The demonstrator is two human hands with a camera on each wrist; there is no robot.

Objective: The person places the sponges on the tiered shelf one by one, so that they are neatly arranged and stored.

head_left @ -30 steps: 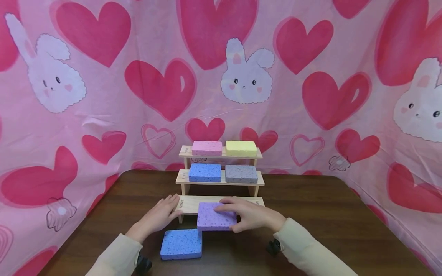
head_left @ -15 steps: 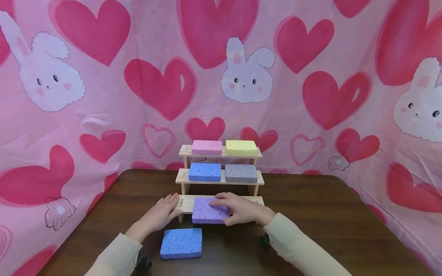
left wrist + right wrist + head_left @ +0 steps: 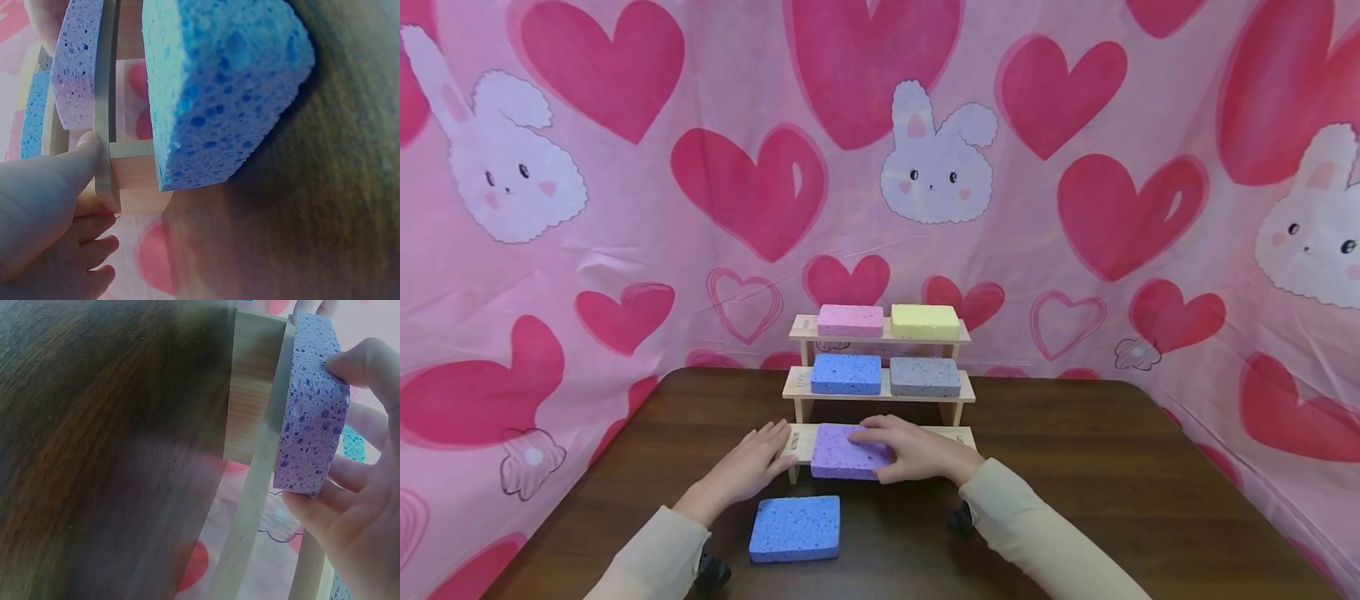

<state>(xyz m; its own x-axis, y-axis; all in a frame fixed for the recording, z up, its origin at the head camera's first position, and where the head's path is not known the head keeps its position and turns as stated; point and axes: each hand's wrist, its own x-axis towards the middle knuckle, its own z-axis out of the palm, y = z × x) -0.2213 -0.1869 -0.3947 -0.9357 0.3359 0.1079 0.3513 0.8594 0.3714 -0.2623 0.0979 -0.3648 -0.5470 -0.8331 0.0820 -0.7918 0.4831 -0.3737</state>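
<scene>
A purple sponge (image 3: 847,452) lies on the lowest step of the wooden tiered stand (image 3: 805,444), left of its middle. My right hand (image 3: 917,450) grips its right side from above, thumb at the front and fingers on top and behind, as the right wrist view shows. My left hand (image 3: 747,467) holds the left end of that step; in the left wrist view its thumb (image 3: 86,159) presses the board and the fingers bend over the end. In front of the stand a blue sponge (image 3: 795,528) lies on the table.
On the middle step sit another blue sponge (image 3: 846,375) and a grey sponge (image 3: 925,377). A pink sponge (image 3: 850,322) and a yellow sponge (image 3: 924,322) sit on the top step. The dark wooden table (image 3: 1060,483) meets a pink heart-patterned cloth (image 3: 1022,250) behind.
My right hand has moved the purple sponge left and back, from in front of the lowest step onto it. The left hand has stayed on the step's left end.
</scene>
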